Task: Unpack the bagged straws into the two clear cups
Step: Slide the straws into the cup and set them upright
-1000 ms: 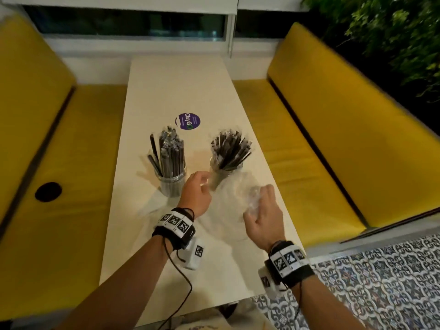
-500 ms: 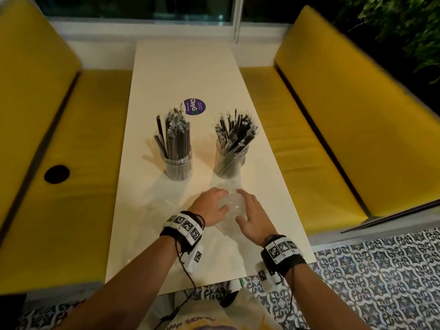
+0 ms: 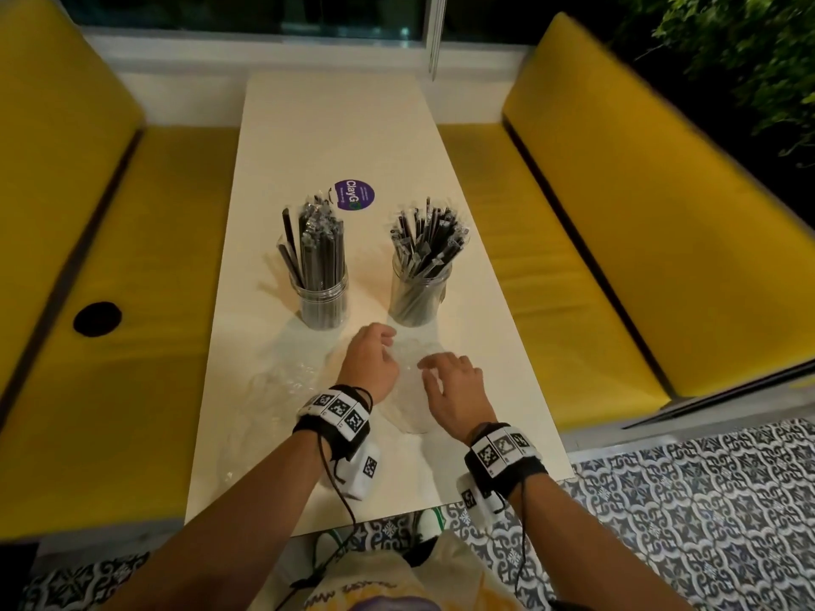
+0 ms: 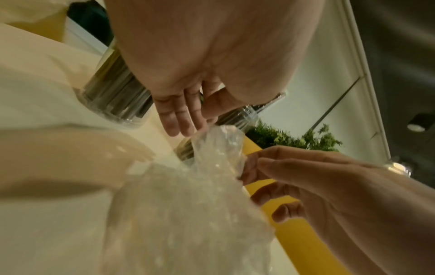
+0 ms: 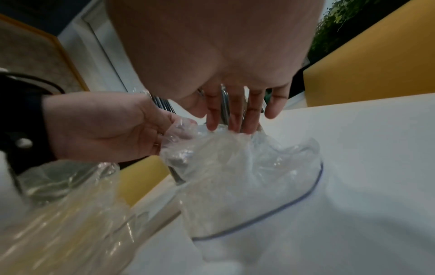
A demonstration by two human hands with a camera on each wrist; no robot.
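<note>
Two clear cups stand mid-table, the left cup and the right cup, each packed with dark wrapped straws. Just in front of them lies a crumpled clear plastic bag with nothing visible inside. My left hand pinches the bag's bunched top edge. Opposite it, my right hand has straight fingers whose tips press on the bag. The bases of both cups show behind my left fingers.
A second clear bag lies flat on the white table beside my left wrist. A purple round sticker sits behind the cups. Yellow benches flank the table; the left one has a black hole.
The bag was held up near the right cup; both hands brought it down onto the table in front of the cups. My view tilted lower and closer.
</note>
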